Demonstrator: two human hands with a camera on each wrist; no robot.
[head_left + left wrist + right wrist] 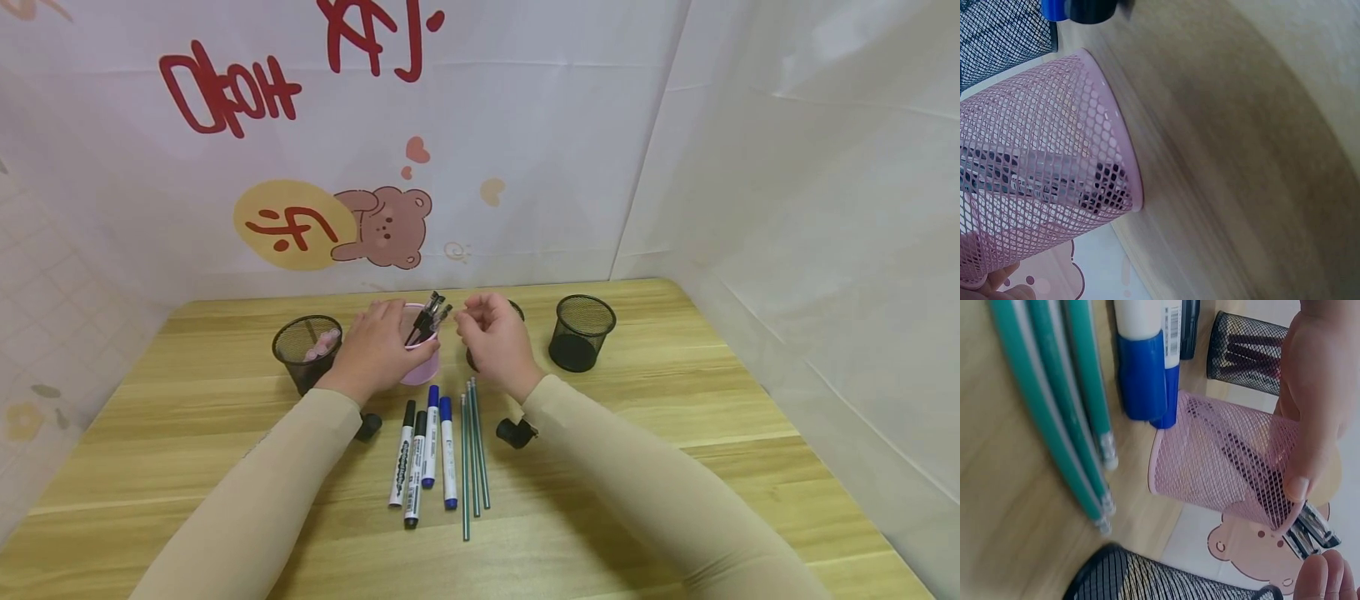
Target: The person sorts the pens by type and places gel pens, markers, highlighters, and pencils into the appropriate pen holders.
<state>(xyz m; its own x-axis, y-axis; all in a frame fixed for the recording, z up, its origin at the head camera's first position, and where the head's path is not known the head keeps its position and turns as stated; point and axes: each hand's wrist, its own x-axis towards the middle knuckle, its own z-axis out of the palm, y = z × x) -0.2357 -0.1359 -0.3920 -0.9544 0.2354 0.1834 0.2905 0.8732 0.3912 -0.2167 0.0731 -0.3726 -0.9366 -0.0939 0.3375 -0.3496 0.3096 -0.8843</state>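
My left hand (375, 354) grips a pink mesh pen cup (422, 372) at its rim, thumb on the near side. Several black-capped pens (426, 321) lean in the cup, their tops sticking out to the right. In the left wrist view the clear pen barrels show through the pink mesh (1035, 112). My right hand (498, 342) hovers just right of the pen tops with fingers loosely bent, holding nothing. In the right wrist view its fingertips (1329, 575) are close beside the pen ends (1319, 528). A black mesh cup (516, 308) is mostly hidden behind the right hand.
Black- and blue-capped markers (448, 454) and several green pencils (476, 454) lie in front of the pink cup. A black mesh cup (296, 367) with pink items stands left, another (583, 329) right. A printed cloth (540, 167) hangs behind the wooden table (637, 517).
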